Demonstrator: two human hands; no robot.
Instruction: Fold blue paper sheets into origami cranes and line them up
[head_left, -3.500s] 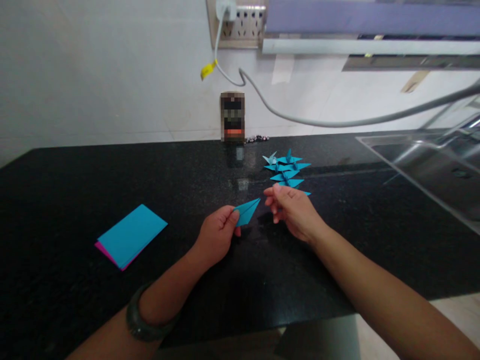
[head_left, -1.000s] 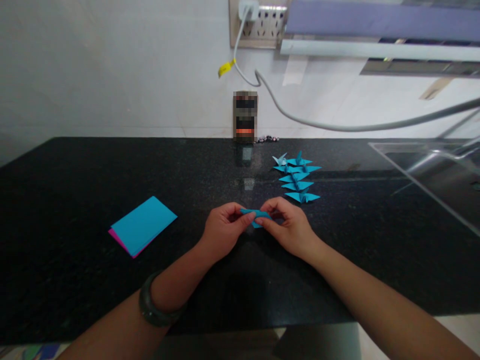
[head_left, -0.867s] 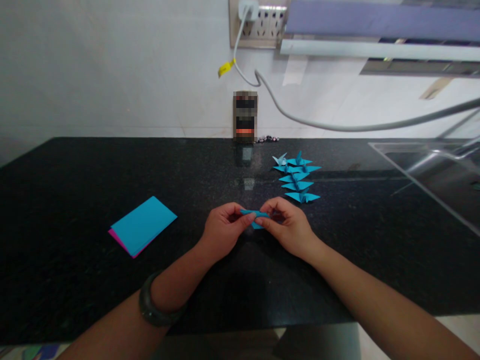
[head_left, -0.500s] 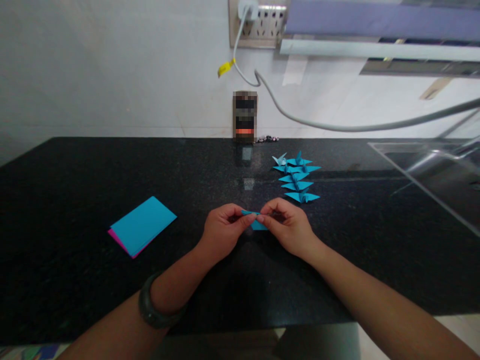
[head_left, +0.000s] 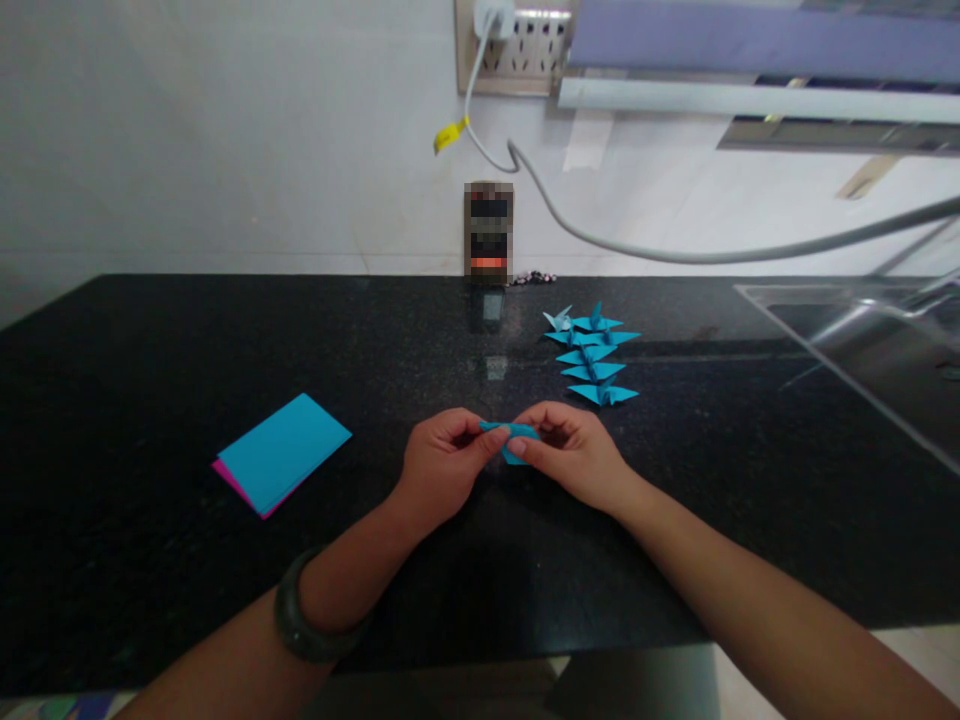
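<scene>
A small folded piece of blue paper [head_left: 516, 455] is held between my two hands over the dark countertop. My left hand [head_left: 448, 452] pinches its left end between thumb and fingers. On the other side, my right hand [head_left: 571, 445] grips the right part, its thumb lying across the front of the paper. The fingers cover much of the paper, so its full folded shape is hidden. Just beyond my right hand, several blue paper cranes [head_left: 600, 393] lie in a cluster, with a paler crane [head_left: 559, 319] at the back.
A stack of blue paper [head_left: 285, 452] with pink sheets beneath lies left on the black countertop [head_left: 150, 380]. A phone-like blurred object [head_left: 489, 232] leans on the wall beside a beaded string [head_left: 536, 277]. At right is a sink [head_left: 885, 340]; a grey cable [head_left: 660, 250] hangs above.
My right thumb has shifted slightly down across the paper, and more of the paper's upper right part now shows. My left hand keeps its pinch.
</scene>
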